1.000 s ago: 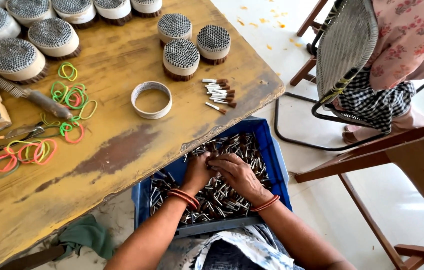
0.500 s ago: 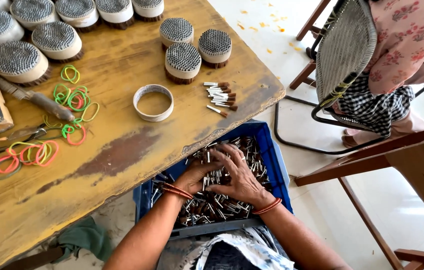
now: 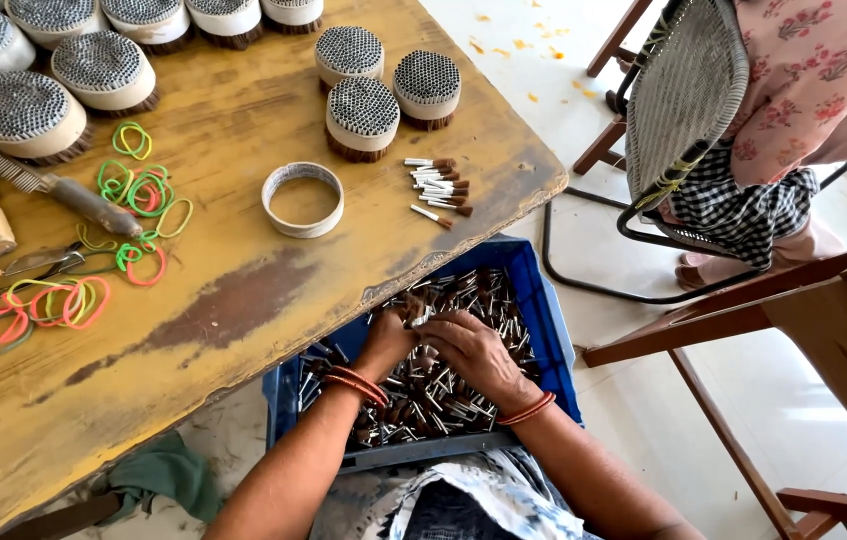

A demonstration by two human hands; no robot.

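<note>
Both my hands are down in the blue crate (image 3: 549, 330) on my lap, buried in the loose little sticks (image 3: 444, 390). My left hand (image 3: 389, 340) is curled around some; my right hand (image 3: 474, 352) lies spread over the pile, touching the left. Beyond my fingers stands the wooden table (image 3: 244, 300).

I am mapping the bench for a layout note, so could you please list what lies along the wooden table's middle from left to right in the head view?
Pink and orange rubber bands → green rubber bands → white tape ring → small row of brown-tipped sticks.
</note>
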